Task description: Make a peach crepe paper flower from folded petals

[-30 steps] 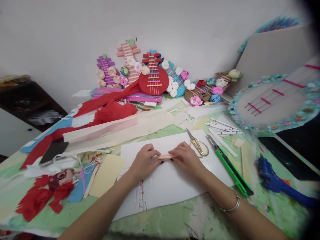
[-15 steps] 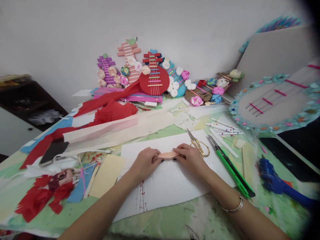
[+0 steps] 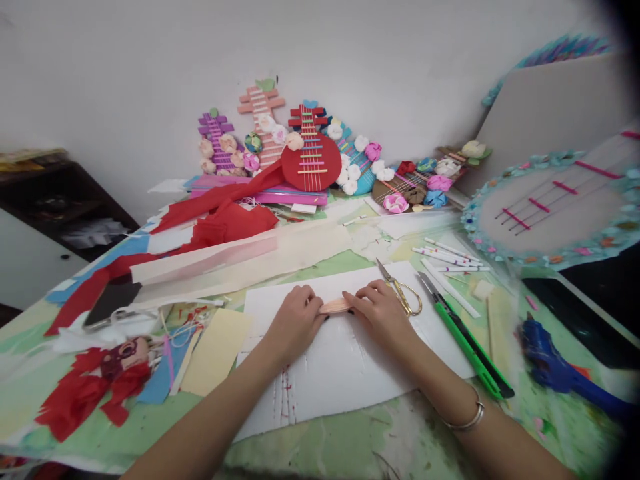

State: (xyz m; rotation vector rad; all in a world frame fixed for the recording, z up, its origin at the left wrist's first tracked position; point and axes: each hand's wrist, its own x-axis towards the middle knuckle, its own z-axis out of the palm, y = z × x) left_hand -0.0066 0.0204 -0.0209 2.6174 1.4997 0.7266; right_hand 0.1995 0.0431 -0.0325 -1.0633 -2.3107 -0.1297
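Observation:
A narrow peach paper strip (image 3: 334,306) lies folded on a white sheet (image 3: 345,363) in front of me. My left hand (image 3: 295,320) pinches its left end with closed fingers. The right end is pressed under the bent fingers of my right hand (image 3: 383,313), whose wrist wears a silver bangle (image 3: 465,417). Gold scissors (image 3: 403,291) lie just right of that hand, touching the sheet's far corner.
A green utility knife (image 3: 465,340), white pens (image 3: 445,253) and a blue glue gun (image 3: 555,367) lie to the right. Red crepe paper (image 3: 220,223) and cream strips (image 3: 235,257) cover the left. Paper instruments (image 3: 310,157) lean on the back wall; a round grey craft board (image 3: 555,207) stands at right.
Both hands have drawn closer together on the peach strip, so less of it shows between them. The view shifted slightly.

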